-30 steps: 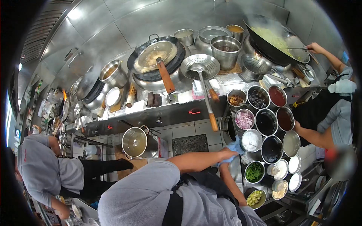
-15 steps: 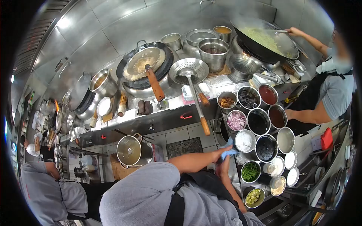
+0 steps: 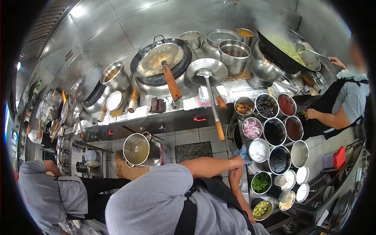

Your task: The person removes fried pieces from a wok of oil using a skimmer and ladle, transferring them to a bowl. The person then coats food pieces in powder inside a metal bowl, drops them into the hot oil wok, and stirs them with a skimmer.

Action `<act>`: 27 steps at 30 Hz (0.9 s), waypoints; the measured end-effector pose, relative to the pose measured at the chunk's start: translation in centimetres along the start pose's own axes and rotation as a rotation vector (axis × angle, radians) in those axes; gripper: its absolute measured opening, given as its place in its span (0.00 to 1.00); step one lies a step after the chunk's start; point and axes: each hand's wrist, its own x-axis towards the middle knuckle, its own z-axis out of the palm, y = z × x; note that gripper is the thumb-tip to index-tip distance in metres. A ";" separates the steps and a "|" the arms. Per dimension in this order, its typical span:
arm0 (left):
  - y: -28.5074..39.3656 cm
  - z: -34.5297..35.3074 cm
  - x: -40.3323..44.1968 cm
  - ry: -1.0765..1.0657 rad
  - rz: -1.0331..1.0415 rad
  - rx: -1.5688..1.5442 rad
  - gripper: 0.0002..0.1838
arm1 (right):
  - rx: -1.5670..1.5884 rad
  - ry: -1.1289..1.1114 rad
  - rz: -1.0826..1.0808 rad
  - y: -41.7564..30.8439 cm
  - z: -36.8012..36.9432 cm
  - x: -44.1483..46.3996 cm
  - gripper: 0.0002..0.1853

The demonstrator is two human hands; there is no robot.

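Note:
A crumpled blue cloth [image 3: 243, 152] shows beside the metal containers. My left hand [image 3: 236, 161] is closed on it at the cloth's lower left edge. Just below, my right hand [image 3: 235, 173] meets the left one; its fingers are hidden, so its grip cannot be made out. Nearest to both hands is the container of white powder [image 3: 259, 150]. Around it stand a container of sliced red onion [image 3: 252, 128], one of cut green vegetables [image 3: 261, 182] and one of dark liquid [image 3: 279, 159].
Behind are a wok with a strainer [image 3: 160, 58], a perforated ladle [image 3: 206, 70] with its handle jutting over the counter edge, and a pot [image 3: 136, 149] at lower left. A co-worker [image 3: 344, 98] at right holds a spatula in a steaming wok. Another person [image 3: 58, 192] stands left.
My hands have drawn closer together, and less of the cloth shows than half a second ago. The right co-worker's spatula has shifted in the wok. The whole view has swung and returned slightly.

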 end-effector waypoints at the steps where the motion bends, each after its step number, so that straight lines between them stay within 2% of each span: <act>1: 1.1 -1.3 -1.3 -0.027 -0.027 -0.003 0.26 | -0.084 -0.079 -0.022 0.8 -0.1 0.9 0.19; 4: 3.5 -3.4 -3.6 -0.175 -0.095 -0.056 0.31 | 0.146 -0.205 0.166 -2.4 -2.4 2.4 0.16; 5: 4.0 -4.4 -4.5 -0.238 -0.092 -0.100 0.35 | 0.267 -0.359 0.335 -1.1 -2.3 2.8 0.16; 7: 4.7 -5.8 -6.0 -0.370 -0.086 -0.189 0.44 | 0.620 -0.396 0.432 -0.9 -3.5 2.0 0.21; 8: 3.1 -5.1 -5.1 -0.296 -0.012 -0.157 0.47 | 0.797 -0.413 0.479 -1.6 -4.2 1.8 0.24; 9: -0.1 -3.7 -3.1 -0.217 0.062 -0.125 0.50 | 0.811 -0.404 0.603 -0.3 -3.9 1.1 0.31; 10: -1.7 -3.1 -2.1 -0.135 0.134 -0.093 0.54 | 0.676 -0.379 0.716 2.8 -3.3 -0.1 0.28; 11: 1.5 -7.4 -8.0 -0.418 0.225 -0.103 0.62 | 0.563 -0.392 0.672 5.0 -2.7 -1.8 0.31; 12: 3.4 -9.9 -12.3 -0.405 0.104 -0.141 0.60 | 0.450 -0.402 0.629 7.0 -2.3 -3.3 0.35; 14: 2.4 -13.3 -15.5 -0.405 -0.006 -0.341 0.52 | 0.219 -0.477 0.547 10.0 -2.8 -5.9 0.33; 15: 0.7 -14.9 -15.8 -0.418 0.003 -0.503 0.47 | 0.140 -0.522 0.528 11.2 -3.0 -7.0 0.32; 17: -2.4 -19.0 -16.9 -0.379 0.154 -0.886 0.38 | 0.037 -0.606 0.514 12.7 -3.6 -8.6 0.29; 18: -2.4 -21.6 -18.2 -0.317 0.150 -1.123 0.36 | 0.011 -0.641 0.520 13.0 -3.8 -8.8 0.28; 20: -1.7 -26.8 -20.9 -0.053 0.293 -1.322 0.42 | -0.020 -0.681 0.543 13.1 -4.4 -9.1 0.26; 21: -1.4 -31.2 -20.9 0.148 0.443 -1.434 0.48 | -0.025 -0.684 0.563 12.6 -4.6 -9.3 0.25; 23: -0.5 -35.6 -19.6 0.251 0.518 -1.428 0.52 | -0.021 -0.685 0.604 11.7 -4.9 -9.0 0.23; 24: 1.2 -37.1 -19.4 0.313 0.523 -1.505 0.48 | -0.015 -0.680 0.631 11.0 -5.0 -8.9 0.22; 26: 2.0 -40.6 -17.7 0.170 0.697 -1.522 0.39 | 0.025 -0.659 0.679 8.9 -4.7 -8.1 0.19; 27: 2.2 -41.9 -17.1 0.206 0.670 -1.564 0.35 | 0.051 -0.645 0.710 7.8 -4.4 -7.8 0.18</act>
